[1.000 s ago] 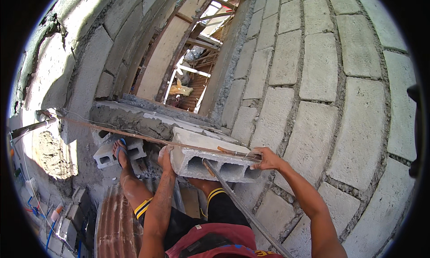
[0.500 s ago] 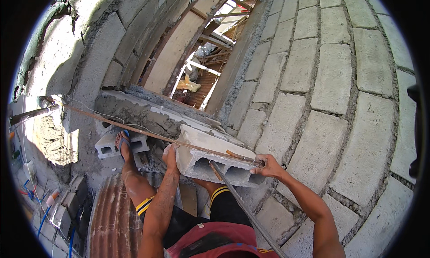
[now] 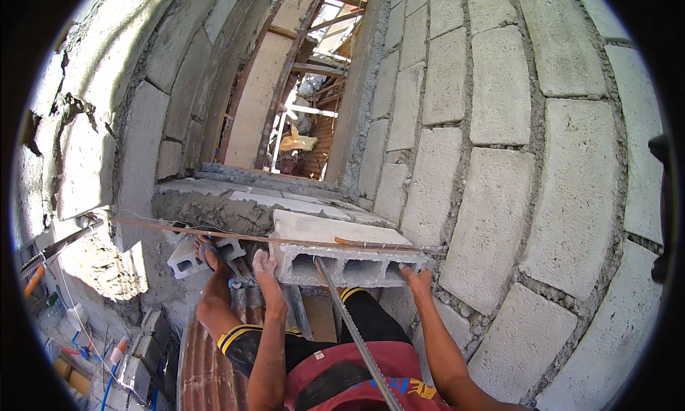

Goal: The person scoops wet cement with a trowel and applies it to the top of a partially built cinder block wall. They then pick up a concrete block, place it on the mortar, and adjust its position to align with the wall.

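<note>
A grey hollow concrete block (image 3: 342,227) lies across in front of me, its row of holes facing me. My left hand (image 3: 265,265), dusty at the fingers, is closed against the block's left end; part of its grip is hidden. At the lower right corner, my right hand (image 3: 417,278) grips the block's edge, thumb by the end hole. A ribbed steel bar (image 3: 351,318) slants from the left hole toward my body. Across the block's front upper edge runs a thin rusty bar (image 3: 214,232).
A block wall (image 3: 492,197) rises on the right. Ahead is an opening with a wooden frame (image 3: 246,125). My sandalled foot (image 3: 208,252) rests on another hollow block (image 3: 187,260). Rusty corrugated sheet (image 3: 221,347) lies below. Pipes and blocks clutter the lower left.
The block has turned to lie more level across my view, its right end swinging nearer to me. Both hands have moved lower with it, the right one now under the end corner.
</note>
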Demonstrator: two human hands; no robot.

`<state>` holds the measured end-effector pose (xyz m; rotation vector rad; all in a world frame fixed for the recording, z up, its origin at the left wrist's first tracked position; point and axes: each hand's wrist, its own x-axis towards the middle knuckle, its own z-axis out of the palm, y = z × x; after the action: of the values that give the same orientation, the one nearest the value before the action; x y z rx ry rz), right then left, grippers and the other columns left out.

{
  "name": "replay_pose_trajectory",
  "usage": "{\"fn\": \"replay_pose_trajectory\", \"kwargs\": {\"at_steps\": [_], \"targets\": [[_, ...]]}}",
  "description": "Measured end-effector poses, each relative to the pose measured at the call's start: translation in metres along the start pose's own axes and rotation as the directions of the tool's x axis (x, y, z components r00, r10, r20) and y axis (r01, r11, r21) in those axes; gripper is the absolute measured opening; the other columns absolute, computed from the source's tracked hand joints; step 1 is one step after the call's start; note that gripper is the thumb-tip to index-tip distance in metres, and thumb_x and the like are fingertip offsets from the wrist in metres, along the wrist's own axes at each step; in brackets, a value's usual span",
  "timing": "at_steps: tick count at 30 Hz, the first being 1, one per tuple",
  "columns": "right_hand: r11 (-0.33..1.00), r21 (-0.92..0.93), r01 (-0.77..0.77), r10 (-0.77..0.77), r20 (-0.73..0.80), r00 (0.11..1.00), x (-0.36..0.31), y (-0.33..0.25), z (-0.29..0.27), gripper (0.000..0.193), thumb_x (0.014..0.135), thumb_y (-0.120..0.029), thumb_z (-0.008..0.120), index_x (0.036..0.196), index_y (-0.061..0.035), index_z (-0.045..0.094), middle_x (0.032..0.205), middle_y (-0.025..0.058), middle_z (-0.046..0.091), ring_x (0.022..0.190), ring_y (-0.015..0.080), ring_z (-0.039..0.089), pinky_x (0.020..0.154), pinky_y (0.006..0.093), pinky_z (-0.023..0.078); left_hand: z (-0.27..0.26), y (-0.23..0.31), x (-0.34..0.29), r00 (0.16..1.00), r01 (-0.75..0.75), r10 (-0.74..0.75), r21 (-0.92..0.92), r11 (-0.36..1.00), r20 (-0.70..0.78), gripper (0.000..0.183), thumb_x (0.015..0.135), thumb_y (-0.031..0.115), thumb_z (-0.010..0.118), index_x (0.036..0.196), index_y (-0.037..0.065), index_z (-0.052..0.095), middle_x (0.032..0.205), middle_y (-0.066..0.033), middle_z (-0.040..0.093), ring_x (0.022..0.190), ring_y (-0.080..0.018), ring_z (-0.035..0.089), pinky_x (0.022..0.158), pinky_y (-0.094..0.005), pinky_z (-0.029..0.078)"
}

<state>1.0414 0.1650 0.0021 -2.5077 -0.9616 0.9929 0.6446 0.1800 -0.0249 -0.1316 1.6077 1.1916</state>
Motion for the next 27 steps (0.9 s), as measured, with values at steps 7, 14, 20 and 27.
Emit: {"fn": "replay_pose_trajectory", "kwargs": {"at_steps": [7, 14, 20, 27], "targets": [[0.938, -0.334, 0.095, -0.120, -0.058, 0.991, 0.024, 0.003, 0.004, 0.049, 0.060, -0.028, 0.088, 0.080, 0.0107, 0.064, 0.074, 0.0220, 0.068, 0.070, 0.0348, 0.067, 0.072, 0.0414, 0.052, 0.006, 0.048, -0.032, 0.824, -0.549, 0.316, 0.530, 0.646, 0.470, 0.067, 0.078, 0.021, 0.073, 0.133, -0.008, 0.048, 0.132, -0.0252, 0.053, 0.126, -0.0344, 0.051, 0.106, -0.0381, 0.040], [0.874, -0.483, -0.057, -0.012, -0.138, 0.990, 0.007, -0.034, 0.000, 0.049, 0.058, -0.029, 0.086, 0.082, 0.0091, 0.067, 0.081, 0.0263, 0.069, 0.077, 0.0394, 0.069, 0.075, 0.0442, 0.053, 0.027, 0.045, -0.018, 0.903, -0.423, 0.240, 0.832, 0.360, 0.355, 0.055, 0.069, 0.010, 0.067, 0.120, -0.007, 0.056, 0.103, -0.0295, 0.063, 0.095, -0.0459, 0.063, 0.084, -0.0485, 0.052], [0.886, -0.464, -0.011, -0.064, -0.145, 0.987, -0.001, -0.047, 0.007, 0.048, 0.057, -0.028, 0.082, 0.081, 0.0108, 0.068, 0.085, 0.0286, 0.069, 0.083, 0.0432, 0.069, 0.077, 0.0455, 0.054, 0.029, 0.056, -0.011, 0.875, -0.471, 0.293, 0.817, 0.334, 0.385, 0.047, 0.070, 0.009, 0.065, 0.113, -0.008, 0.057, 0.095, -0.0297, 0.064, 0.089, -0.0474, 0.064, 0.081, -0.0509, 0.052], [0.833, -0.526, -0.172, 0.089, -0.179, 0.980, 0.004, -0.061, 0.003, 0.046, 0.057, -0.027, 0.081, 0.083, 0.0084, 0.069, 0.090, 0.0284, 0.069, 0.087, 0.0419, 0.069, 0.078, 0.0447, 0.054, 0.036, 0.052, -0.008, 0.901, -0.423, 0.246, 0.849, 0.317, 0.357, 0.033, 0.068, 0.008, 0.065, 0.096, -0.010, 0.060, 0.092, -0.0306, 0.063, 0.086, -0.0485, 0.063, 0.079, -0.0518, 0.051]]}}
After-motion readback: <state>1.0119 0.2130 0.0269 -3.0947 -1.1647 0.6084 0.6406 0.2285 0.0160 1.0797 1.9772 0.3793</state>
